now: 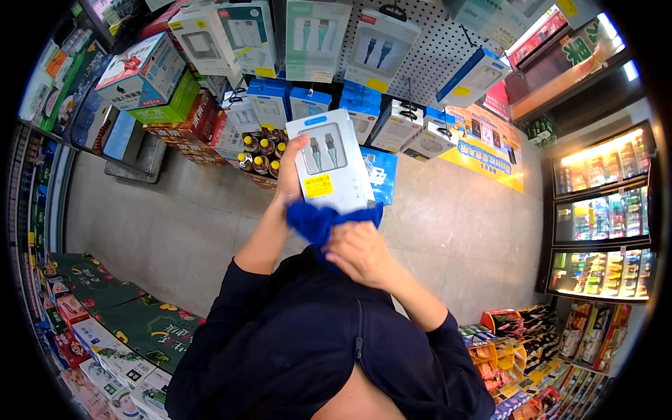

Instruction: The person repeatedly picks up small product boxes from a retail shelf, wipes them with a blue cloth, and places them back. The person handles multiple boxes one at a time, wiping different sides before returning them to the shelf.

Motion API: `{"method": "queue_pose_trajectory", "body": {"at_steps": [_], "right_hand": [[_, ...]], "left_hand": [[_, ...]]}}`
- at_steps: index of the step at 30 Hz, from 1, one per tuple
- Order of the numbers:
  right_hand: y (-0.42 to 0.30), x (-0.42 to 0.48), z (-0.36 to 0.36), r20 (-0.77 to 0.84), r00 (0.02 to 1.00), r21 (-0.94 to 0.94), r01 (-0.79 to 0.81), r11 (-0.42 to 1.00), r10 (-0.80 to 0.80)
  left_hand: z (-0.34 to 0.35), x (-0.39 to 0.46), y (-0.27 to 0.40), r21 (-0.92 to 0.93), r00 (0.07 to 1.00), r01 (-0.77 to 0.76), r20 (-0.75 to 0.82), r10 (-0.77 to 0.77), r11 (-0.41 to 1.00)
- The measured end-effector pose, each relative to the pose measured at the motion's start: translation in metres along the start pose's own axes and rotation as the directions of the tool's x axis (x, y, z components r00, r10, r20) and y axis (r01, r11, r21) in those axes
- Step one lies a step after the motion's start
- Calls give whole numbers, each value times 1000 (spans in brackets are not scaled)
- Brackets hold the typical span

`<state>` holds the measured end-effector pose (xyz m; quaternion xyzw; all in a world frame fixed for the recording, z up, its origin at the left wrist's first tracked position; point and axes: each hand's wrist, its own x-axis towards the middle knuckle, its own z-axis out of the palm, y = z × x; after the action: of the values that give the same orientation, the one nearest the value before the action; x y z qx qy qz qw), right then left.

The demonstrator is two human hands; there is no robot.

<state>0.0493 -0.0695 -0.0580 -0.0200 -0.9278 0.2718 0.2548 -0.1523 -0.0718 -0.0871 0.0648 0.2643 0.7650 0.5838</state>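
My left hand [292, 176] grips the left edge of a boxed charging cable [344, 181], its thumb on the front. The box is white-grey, with a window showing two cable plugs and a yellow price sticker [318, 185] low on the front. A blue cloth [310, 220] is bunched in my right hand [359, 252] and lies against the lower end of the box. Both hands are before my chest, above the floor. Part of the cloth is blurred, and my left fingers are hidden behind the box.
A pegboard [344, 52] with hooked cable and charger boxes stands ahead. Below it are several yellow-capped bottles [262, 149] and stacked cartons [178, 126]. Lit drink coolers [601, 210] stand right, snack racks [504, 352] lower right, and cartons [110, 357] lower left.
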Motion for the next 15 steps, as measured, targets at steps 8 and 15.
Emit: {"method": "queue_pose_trajectory", "body": {"at_steps": [8,15], "right_hand": [[16,-26,-61,-415,474,879,-11,476,777],[24,1,-28,-294,785,490,-366,791,545]], "left_hand": [[-5,-13,16,-73,950,-64,301,83,995],[13,-35,-17,244,941,-124,337,36,962]]}}
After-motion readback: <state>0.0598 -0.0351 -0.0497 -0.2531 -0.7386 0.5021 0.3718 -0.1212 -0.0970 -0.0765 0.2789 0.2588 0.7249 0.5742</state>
